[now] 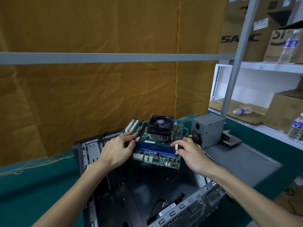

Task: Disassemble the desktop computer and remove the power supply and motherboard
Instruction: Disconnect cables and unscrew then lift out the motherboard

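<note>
Both hands hold the motherboard (157,143) by its two sides, above the far part of the open computer case (124,194). The left hand (116,151) grips the left edge of the board, with its fingers curled near the left end of the blue memory slots (154,147). The right hand (190,151) pinches at the right end of these slots, where a small white latch (176,146) stands between its fingertips; whether it also holds the board edge itself, I cannot tell well. The board looks lifted out of the case and a little tilted. On the board, behind the slots, sits the black cooler fan (159,124) on its metal heatsink. To the right of the motherboard, the grey power supply (207,130) stands on a grey side panel (237,163), apart from the case. All of this lies on a green table cloth (32,181). Right of the power supply there is a shelf (270,67) with cardboard boxes (242,38) and water bottles (296,127).
</note>
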Available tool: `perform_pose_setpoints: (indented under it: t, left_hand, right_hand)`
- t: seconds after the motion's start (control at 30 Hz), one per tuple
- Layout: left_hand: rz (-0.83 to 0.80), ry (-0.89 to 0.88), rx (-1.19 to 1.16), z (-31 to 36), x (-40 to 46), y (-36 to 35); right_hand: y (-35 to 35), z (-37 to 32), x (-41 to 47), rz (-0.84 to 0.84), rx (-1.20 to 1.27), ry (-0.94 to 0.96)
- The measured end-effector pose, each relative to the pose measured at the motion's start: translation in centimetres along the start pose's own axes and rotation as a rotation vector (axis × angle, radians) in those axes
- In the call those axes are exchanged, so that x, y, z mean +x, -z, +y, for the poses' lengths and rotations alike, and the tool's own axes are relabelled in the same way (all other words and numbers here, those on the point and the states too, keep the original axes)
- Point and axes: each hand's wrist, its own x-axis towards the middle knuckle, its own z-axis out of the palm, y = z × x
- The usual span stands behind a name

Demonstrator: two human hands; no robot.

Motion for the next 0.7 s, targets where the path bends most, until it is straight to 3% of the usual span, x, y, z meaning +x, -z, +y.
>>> perform_pose_setpoints:
  t: [0.17,0.27,0.33,0.47,0.6,0.7]
  left_hand:
    - [-0.013,0.001,-0.043,-0.5,0.1,0.0]
    - [-0.020,0.009,-0.043,-0.5,0.0,0.0]
    - [-0.024,0.013,-0.033,-0.4,-0.1,0.0]
    - [-0.012,0.011,0.026,-0.3,-0.4,-0.4]
    - [0.039,0.036,0.044,0.1,-0.4,-1.0]
    - [0.109,0.071,0.020,0.7,0.2,-0.8]
  right_hand:
    - [0.1,-0.4,-0.3,0.011,-0.025,-0.003]
    - [0.2,-0.7,-1.1,0.181,0.071,0.110]
    - [0.4,-1.0,-1.6,0.354,-0.043,0.249]
    - [0.3,-1.6,-1.6,0.304,-0.315,0.297]
    - [1.4,-2.3,-1.4,0.330,-0.027,0.276]
    - [3.4,-2.1,-1.3,0.473,0.187,0.267]
